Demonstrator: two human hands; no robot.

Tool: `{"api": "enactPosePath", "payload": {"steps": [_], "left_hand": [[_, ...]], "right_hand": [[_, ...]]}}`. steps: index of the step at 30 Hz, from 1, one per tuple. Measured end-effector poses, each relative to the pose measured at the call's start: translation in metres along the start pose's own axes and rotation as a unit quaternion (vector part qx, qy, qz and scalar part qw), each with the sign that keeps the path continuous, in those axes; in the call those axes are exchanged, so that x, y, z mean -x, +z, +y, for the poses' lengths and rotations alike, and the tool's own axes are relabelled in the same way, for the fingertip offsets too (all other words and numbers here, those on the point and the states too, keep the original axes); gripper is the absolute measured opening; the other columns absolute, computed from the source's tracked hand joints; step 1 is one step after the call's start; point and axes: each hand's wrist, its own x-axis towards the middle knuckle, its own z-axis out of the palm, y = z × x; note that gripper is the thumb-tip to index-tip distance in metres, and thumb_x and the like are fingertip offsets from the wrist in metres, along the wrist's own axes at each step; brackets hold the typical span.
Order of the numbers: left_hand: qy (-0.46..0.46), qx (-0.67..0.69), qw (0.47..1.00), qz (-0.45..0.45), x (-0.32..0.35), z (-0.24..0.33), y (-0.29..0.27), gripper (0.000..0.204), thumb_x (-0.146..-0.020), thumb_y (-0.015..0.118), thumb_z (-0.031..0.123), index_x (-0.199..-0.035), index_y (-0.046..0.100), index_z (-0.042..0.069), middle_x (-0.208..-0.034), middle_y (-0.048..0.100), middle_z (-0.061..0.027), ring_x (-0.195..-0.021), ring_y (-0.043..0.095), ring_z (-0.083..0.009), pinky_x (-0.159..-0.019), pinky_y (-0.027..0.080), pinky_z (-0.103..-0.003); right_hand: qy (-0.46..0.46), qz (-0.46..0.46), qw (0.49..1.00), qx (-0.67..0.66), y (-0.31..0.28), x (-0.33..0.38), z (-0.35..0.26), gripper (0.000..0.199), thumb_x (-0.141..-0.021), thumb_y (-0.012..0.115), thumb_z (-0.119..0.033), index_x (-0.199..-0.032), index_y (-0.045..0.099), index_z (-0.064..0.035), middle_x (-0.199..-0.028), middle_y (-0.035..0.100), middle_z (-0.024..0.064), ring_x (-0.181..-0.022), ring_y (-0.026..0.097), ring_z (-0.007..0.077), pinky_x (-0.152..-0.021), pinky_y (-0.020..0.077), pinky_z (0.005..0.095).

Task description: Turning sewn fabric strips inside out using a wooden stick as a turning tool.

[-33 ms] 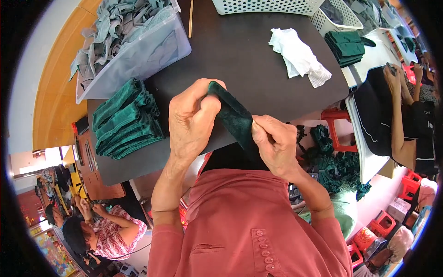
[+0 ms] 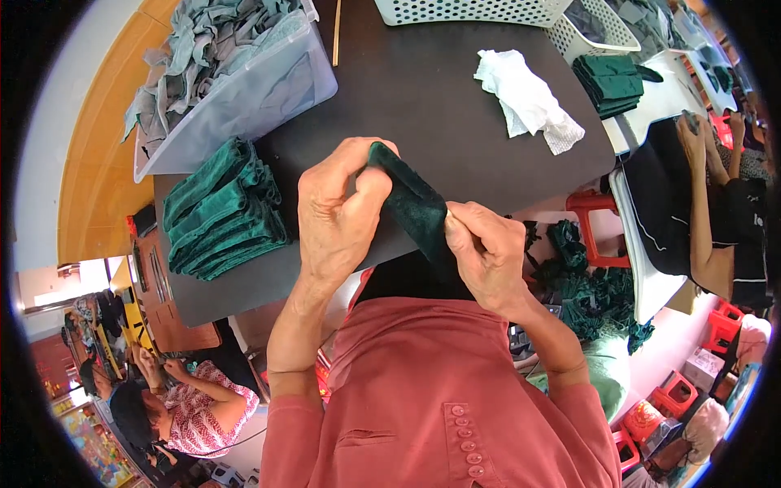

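A dark green velvet strip (image 2: pixel 413 207) is stretched between my two hands, above the front edge of the dark table (image 2: pixel 390 89). My left hand (image 2: pixel 338 207) is closed on its upper end, thumb pressed against the bent fingers. Lower down and to the right, my right hand (image 2: pixel 488 252) pinches the strip's edge between thumb and fingers. The strip's lower part hangs toward my lap, where it blends with dark cloth. To the left of my left hand lies a stack of folded green velvet pieces (image 2: pixel 224 211).
At the back left stands a translucent bin (image 2: pixel 268 106) heaped with grey cloth strips. A crumpled white cloth (image 2: pixel 529 102) lies at the right, and a white perforated basket (image 2: pixel 472 11) at the back. Green pieces (image 2: pixel 606 85) are stacked farther right, near a red stool (image 2: pixel 598 228). Other people sit on both sides.
Almost nothing differs. My right hand has shifted very slightly to the right, the strip still held in both hands.
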Motion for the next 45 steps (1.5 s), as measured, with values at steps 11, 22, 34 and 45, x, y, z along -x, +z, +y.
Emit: {"api": "enactPosePath", "payload": {"steps": [11,22,34,45], "left_hand": [[0.093,-0.124,0.988,0.021,-0.004,-0.003,0.003,0.01,-0.068,0.048,-0.007,-0.075,0.052,-0.002,-0.063,0.044,-0.008,-0.06,0.045,-0.0187,-0.063,0.038,-0.028],[0.054,-0.061,0.997,0.012,-0.005,-0.013,0.005,0.009,-0.075,0.044,-0.002,-0.075,0.053,-0.002,-0.06,0.044,-0.0076,-0.059,0.041,-0.0187,-0.067,0.039,-0.03],[0.13,-0.181,0.974,-0.034,-0.01,-0.013,0.001,0.014,-0.075,0.042,0.001,-0.075,0.055,-0.004,-0.074,0.058,-0.0096,-0.06,0.046,-0.0156,-0.058,0.04,-0.027],[0.146,-0.075,0.964,-0.211,-0.001,-0.002,-0.001,0.016,-0.068,0.046,-0.005,-0.081,0.053,-0.001,-0.077,0.05,-0.0126,-0.075,0.051,-0.0273,-0.077,0.042,-0.033]], "right_hand": [[0.335,-0.197,0.76,-0.521,-0.009,-0.004,0.005,0.033,-0.095,0.052,-0.029,-0.075,0.053,-0.003,-0.062,0.043,-0.0035,-0.049,0.036,0.0042,-0.042,0.0261,0.0198],[-0.088,0.029,0.97,0.227,-0.007,-0.011,-0.006,0.015,-0.079,0.065,-0.002,-0.094,0.061,0.0025,-0.065,0.055,0.013,-0.052,0.054,0.0209,-0.048,0.0425,0.0297],[-0.045,0.046,0.996,0.056,0.008,-0.005,0.003,0.011,-0.09,0.054,-0.004,-0.083,0.055,0.0046,-0.061,0.046,0.0069,-0.053,0.046,0.0094,-0.047,0.0376,0.0248],[-0.021,-0.023,0.997,-0.076,0.004,0.019,0.014,0.022,-0.093,0.046,-0.009,-0.075,0.05,0.0039,-0.061,0.041,0.0048,-0.053,0.038,0.0134,-0.049,0.0336,0.0257]]}}
